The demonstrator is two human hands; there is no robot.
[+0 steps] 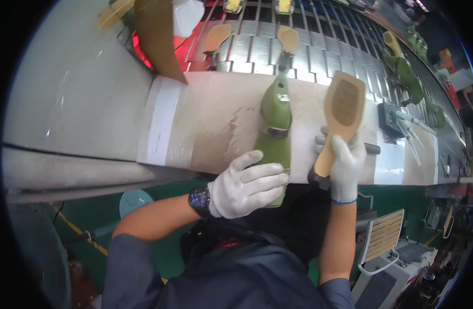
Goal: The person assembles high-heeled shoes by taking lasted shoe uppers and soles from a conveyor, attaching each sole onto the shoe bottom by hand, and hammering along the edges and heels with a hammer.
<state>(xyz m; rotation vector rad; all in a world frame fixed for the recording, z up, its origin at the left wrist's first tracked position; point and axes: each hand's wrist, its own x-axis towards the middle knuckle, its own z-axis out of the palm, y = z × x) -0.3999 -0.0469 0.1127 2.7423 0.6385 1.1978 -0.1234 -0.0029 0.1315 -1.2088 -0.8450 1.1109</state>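
Observation:
My left hand (249,188), in a white knitted glove, lies across the lower part of a green boot (276,110). Its fingers are stretched out flat and the thumb stands apart. The boot lies lengthwise on the bench, toe pointing away, with a dark band around its middle; its lower end hangs past the near edge. In my right hand (347,162), also gloved, is a tan shoe sole (344,100) with a dark heel (320,178) at the near end. The thumb presses on the sole's narrow part, and the fingers wrap behind it, partly hidden.
Beyond the bench (205,118) runs a slatted metal conveyor (319,56) carrying shoes with tan soles (288,38). A brown board (156,41) rises at the left. Small tools (409,134) lie at the right, and a slatted chair (383,234) stands below.

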